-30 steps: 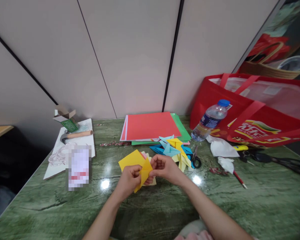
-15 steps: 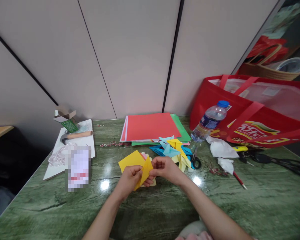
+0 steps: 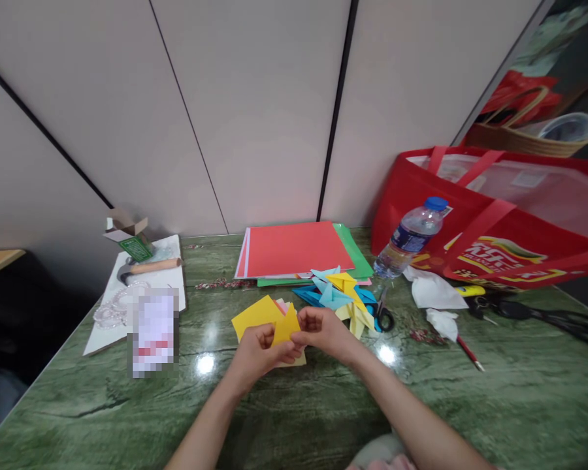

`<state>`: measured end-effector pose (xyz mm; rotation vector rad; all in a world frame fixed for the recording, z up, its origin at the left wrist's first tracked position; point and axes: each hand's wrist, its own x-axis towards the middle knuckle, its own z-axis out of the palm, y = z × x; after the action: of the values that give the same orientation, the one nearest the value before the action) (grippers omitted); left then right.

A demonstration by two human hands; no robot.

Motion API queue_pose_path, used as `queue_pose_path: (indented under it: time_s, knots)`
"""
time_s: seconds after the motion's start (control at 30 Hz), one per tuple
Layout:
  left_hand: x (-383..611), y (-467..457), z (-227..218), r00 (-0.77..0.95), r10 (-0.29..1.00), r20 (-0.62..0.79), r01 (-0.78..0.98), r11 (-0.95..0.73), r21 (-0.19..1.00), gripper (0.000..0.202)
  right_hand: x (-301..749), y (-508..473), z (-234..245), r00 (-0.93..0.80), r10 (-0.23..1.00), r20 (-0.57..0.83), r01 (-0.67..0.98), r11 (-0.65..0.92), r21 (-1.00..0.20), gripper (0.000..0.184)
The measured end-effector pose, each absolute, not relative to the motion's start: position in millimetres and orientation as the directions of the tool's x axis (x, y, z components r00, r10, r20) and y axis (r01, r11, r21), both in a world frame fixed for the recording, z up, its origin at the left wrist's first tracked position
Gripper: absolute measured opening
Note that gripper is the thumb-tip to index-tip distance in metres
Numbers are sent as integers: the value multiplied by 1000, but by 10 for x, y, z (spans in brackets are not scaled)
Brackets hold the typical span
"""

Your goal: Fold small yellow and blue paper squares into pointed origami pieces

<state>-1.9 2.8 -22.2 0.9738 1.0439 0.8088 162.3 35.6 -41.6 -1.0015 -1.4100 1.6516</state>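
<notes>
A folded yellow paper piece (image 3: 285, 328) is held just above the green marble table (image 3: 294, 405) between both my hands. My left hand (image 3: 259, 354) pinches its lower left part, fingers closed. My right hand (image 3: 323, 331) pinches its right edge, fingers curled. Under and behind them lies a small pile of loose square sheets, yellow on top (image 3: 253, 314). Several folded paper shapes in blue and yellow (image 3: 340, 292) lie just beyond my right hand.
A stack of red and green sheets (image 3: 296, 250) lies by the wall. Blue-handled scissors (image 3: 383, 312), a water bottle (image 3: 411, 236), crumpled tissues (image 3: 434, 290) and a red bag (image 3: 494, 215) are to the right. A hammer (image 3: 147, 266) and a small box (image 3: 130, 236) lie on the left.
The yellow piece has been folded down smaller between my fingers; its lower tip no longer hangs below my left hand. Both hands stayed in place.
</notes>
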Motion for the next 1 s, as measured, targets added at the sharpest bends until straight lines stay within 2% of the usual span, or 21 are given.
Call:
queue_pose_path:
  time_s: [0.23, 0.37, 0.43, 0.53, 0.63, 0.77, 0.87, 1.0]
  knots:
    - [-2, 39, -256, 231, 907, -351, -109, 383, 917, 28, 1580, 336, -426, -330, 940, 88, -186, 27, -982, 29]
    - [3, 44, -243, 202, 911, -361, -93, 384, 919, 30, 1583, 319, -402, -367, 908, 203, -59, 195, -979, 7]
    - [3, 46, -241, 199, 914, -354, -94, 378, 921, 30, 1580, 312, -404, -383, 899, 213, -14, 225, -974, 7]
    - [-7, 48, -228, 218, 910, -353, -100, 381, 919, 27, 1575, 316, -434, -323, 924, 206, -32, 207, -978, 11]
    - [-22, 42, -199, 242, 907, -344, -122, 380, 917, 26, 1576, 335, -478, -240, 961, 136, -75, 121, -990, 15]
    - [-22, 31, -169, 244, 921, -302, -128, 340, 932, 26, 1575, 357, -507, -218, 972, 89, -114, 65, -991, 23]
    - [-4, 32, -188, 158, 952, -261, -124, 281, 952, 27, 1571, 359, -487, -204, 975, 84, -147, 54, -988, 22]
    - [26, 35, -238, 6, 979, -204, -75, 204, 976, 31, 1571, 344, -433, -193, 972, 138, -163, 106, -981, 10]
